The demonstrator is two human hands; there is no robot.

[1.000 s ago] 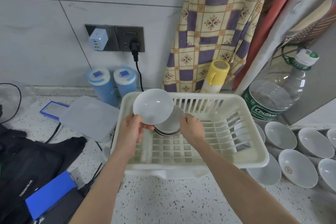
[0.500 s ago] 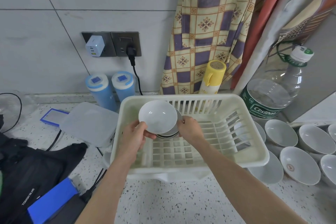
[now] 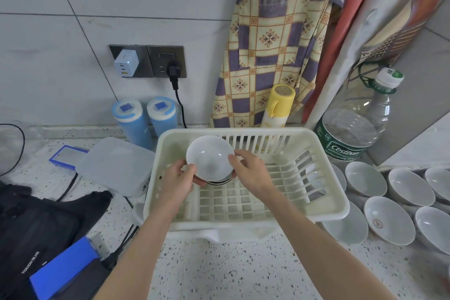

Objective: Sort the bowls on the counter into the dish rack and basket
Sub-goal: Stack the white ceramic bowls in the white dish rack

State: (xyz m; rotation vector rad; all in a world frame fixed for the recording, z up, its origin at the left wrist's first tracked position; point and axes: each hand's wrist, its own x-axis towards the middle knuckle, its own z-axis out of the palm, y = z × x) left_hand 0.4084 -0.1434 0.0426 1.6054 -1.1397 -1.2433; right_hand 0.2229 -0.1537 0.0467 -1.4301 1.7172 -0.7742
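Speckled desk point(image 3: 219, 273) carries a cream rack point(image 3: 323, 204) below a tiled wall. Both hands hold a white bowl point(image 3: 209, 162) tilted over the rack's back left corner, left hand point(image 3: 179, 180) gripping its lower rim, right hand point(image 3: 248, 170) pinching its right edge. More bowls point(image 3: 389, 219) crowd the desk beside the rack's right wall.

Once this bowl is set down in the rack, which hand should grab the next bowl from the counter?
Right. The loose white ceramic bowls sit right of the cream plastic dish rack, on the right hand's side; the left hand grips the tilted white bowl at the rack's far-left end.
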